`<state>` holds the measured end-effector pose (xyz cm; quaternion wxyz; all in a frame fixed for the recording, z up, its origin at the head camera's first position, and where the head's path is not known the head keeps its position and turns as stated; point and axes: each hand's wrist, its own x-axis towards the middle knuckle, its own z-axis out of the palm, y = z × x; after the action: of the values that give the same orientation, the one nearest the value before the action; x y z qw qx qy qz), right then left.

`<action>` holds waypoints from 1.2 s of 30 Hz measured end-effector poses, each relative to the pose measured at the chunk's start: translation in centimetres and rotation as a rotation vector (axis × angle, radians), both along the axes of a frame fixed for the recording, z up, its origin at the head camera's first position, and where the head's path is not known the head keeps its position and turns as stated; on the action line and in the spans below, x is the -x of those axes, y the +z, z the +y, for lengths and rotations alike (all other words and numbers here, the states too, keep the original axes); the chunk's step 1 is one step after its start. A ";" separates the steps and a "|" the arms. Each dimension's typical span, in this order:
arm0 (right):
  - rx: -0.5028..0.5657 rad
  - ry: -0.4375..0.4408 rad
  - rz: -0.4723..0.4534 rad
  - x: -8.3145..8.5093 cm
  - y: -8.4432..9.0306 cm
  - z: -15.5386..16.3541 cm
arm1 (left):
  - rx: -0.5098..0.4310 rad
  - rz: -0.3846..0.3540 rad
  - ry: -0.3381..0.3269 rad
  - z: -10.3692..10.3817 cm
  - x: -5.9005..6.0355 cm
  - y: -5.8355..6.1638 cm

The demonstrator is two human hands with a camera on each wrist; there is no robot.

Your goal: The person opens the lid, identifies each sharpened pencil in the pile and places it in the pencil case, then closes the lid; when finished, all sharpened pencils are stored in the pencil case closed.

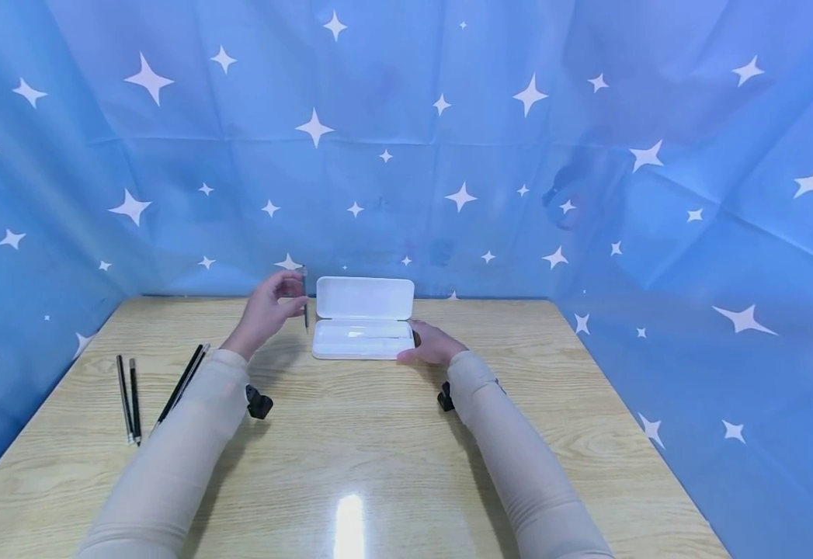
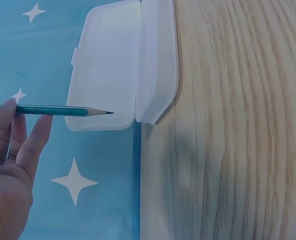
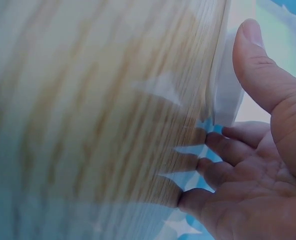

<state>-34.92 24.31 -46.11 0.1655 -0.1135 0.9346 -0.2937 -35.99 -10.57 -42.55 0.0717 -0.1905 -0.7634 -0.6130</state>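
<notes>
— Two hands are seen; what is held?
— A pencil (image 1: 304, 299) is pinched upright by the left hand (image 1: 266, 310), beside the open white case (image 1: 363, 326); the case's right end is touched by the relaxed right hand (image 1: 432, 344)

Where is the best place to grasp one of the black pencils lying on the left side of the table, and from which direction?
Probably pinch a black pencil at mid-shaft, coming from above. It lies flat on the table with a twin close beside it, so fingers fit best across its thin shaft.
</notes>
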 end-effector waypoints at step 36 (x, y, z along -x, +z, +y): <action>0.003 0.004 -0.014 0.5 -0.2 0.2 | 0.378 0.092 -0.068 4.3 2.2 -1.8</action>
<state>-35.41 24.53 -46.32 0.1726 -0.1138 0.9326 -0.2957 -38.16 -6.27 -44.38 0.0487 -0.2540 -0.8540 -0.4515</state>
